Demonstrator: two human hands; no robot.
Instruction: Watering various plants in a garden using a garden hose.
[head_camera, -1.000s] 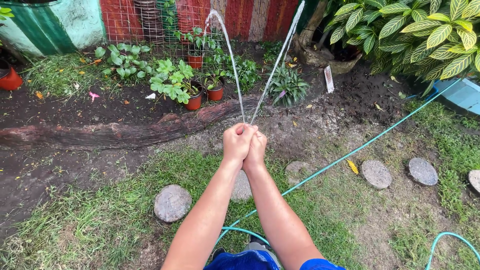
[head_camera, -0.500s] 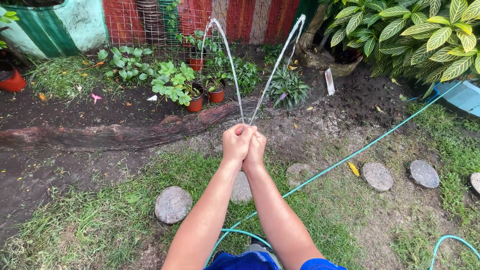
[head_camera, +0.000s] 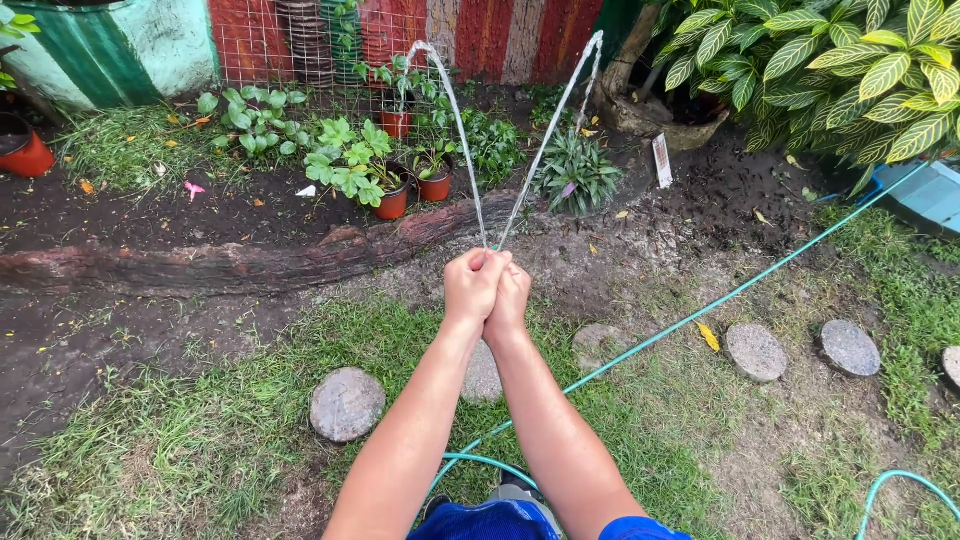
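Note:
My left hand (head_camera: 472, 284) and my right hand (head_camera: 513, 297) are clasped together, fingers shut around the end of a green garden hose (head_camera: 700, 308). The hose end itself is hidden inside the fists. Two thin water jets (head_camera: 462, 130) shoot up from between my hands and arc away towards the flower bed. One jet bends left over the red potted plants (head_camera: 390, 200). The other rises right, above a spiky green plant (head_camera: 574, 172). The hose runs back under my arms and loops near my feet.
A long log (head_camera: 250, 265) edges the muddy bed. Round stepping stones (head_camera: 346, 403) lie in the grass, more of them to the right (head_camera: 754, 350). A wire mesh fence (head_camera: 300, 45) and painted wall stand behind. Large striped-leaf shrub (head_camera: 850, 70) at the top right.
The water arcs have dropped slightly lower and shifted a little. My clasped hands hold the same spot.

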